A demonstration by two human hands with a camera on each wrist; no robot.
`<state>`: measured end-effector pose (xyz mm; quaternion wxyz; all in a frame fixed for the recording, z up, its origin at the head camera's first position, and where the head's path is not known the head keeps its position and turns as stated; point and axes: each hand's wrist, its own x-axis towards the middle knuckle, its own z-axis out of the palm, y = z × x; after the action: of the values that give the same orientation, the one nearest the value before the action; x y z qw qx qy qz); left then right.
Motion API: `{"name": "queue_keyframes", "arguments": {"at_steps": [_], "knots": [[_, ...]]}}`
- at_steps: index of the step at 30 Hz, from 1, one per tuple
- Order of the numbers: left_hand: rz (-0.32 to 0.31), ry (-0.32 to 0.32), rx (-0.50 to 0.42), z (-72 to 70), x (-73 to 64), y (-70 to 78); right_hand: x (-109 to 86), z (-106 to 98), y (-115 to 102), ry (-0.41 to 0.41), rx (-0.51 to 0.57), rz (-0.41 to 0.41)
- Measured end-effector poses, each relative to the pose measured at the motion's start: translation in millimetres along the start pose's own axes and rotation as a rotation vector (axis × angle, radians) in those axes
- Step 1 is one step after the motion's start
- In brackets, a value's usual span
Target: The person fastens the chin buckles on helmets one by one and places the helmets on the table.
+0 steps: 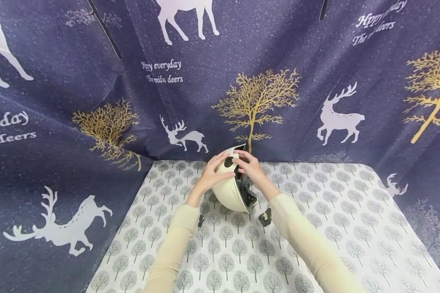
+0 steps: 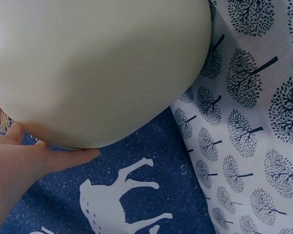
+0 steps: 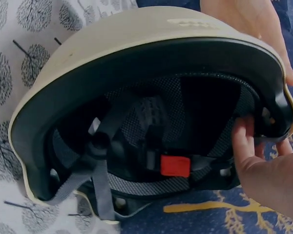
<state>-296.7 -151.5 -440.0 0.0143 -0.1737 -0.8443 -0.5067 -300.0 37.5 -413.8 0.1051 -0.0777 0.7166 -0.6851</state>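
Observation:
A cream-white helmet [image 1: 225, 195] stands tipped on its side on the table, its hollow turned to the right. The left hand [image 1: 214, 173] grips the outer shell near a round black part [image 1: 229, 162]; in the left wrist view its thumb lies along the smooth shell [image 2: 112, 63]. At the rim, the right hand [image 1: 253, 169] grips the helmet's edge, with a digit inside the hollow. Within the black lining [image 3: 200, 97], the right wrist view shows a red buckle piece [image 3: 175, 165] and grey straps [image 3: 101, 187]. Some fingertips are hidden by the helmet.
A white cloth with grey trees covers the table [image 1: 212, 260]. Behind and beside it hangs a dark blue curtain [image 1: 139, 106] with deer and golden trees. Small dark pieces of gear [image 1: 265, 217] show near the right wrist.

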Motion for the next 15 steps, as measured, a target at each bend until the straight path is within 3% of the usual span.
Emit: {"name": "queue_keyframes", "arguments": {"at_steps": [4, 10, 15], "knots": [[-0.006, -0.003, 0.033, 3.4, -4.1, -2.2, -1.7, -1.2, 6.7, -0.005, 0.014, 0.007], [0.035, -0.032, 0.075, 8.2, 0.1, 1.3, -5.8, -11.9, 10.8, 0.037, 0.006, -0.039], [0.001, -0.048, 0.065, 9.5, -1.0, 2.4, -11.5, -21.5, 14.7, 0.032, 0.027, -0.04]]}}
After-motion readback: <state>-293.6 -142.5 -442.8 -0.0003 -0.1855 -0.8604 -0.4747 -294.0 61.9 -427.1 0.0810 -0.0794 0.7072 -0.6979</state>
